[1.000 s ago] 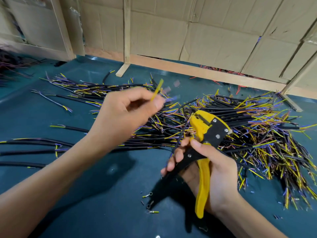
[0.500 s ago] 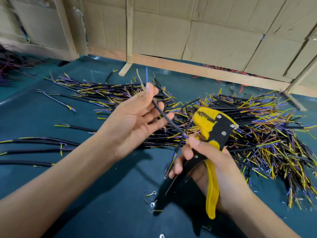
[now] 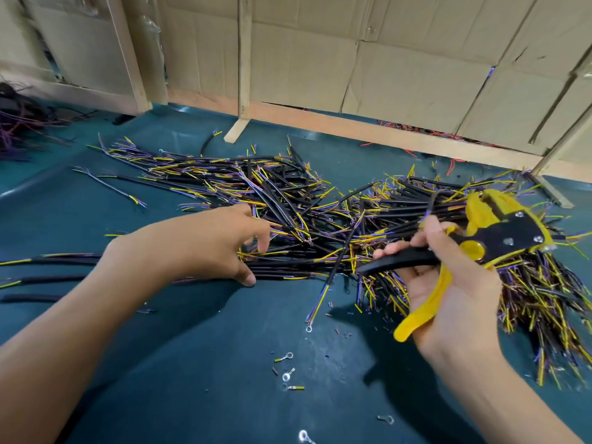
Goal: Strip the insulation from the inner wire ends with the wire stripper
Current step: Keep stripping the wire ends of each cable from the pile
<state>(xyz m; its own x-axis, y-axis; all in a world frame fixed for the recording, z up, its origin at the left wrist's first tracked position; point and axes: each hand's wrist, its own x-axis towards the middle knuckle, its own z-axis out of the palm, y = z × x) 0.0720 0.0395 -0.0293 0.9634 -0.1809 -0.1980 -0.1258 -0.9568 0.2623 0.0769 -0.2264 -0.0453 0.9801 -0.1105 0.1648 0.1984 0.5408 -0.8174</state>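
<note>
My left hand (image 3: 205, 248), fingers loose and holding nothing, reached into the tangled cable pile (image 3: 304, 219) mid-table, where it risked dragging several out, while my right hand (image 3: 448, 283) gripped the wire stripper (image 3: 480, 248).

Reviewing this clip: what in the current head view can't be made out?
- Left hand: its own back hides whether the fingertips pinch a cable in the cable pile.
- Wire stripper: whether the jaws hold a wire is too blurred to tell; the right hand covers part of the handles.
- Wire ends: too small to tell bare copper from insulation.
- Both forearms: cut off by the frame edge.
</note>
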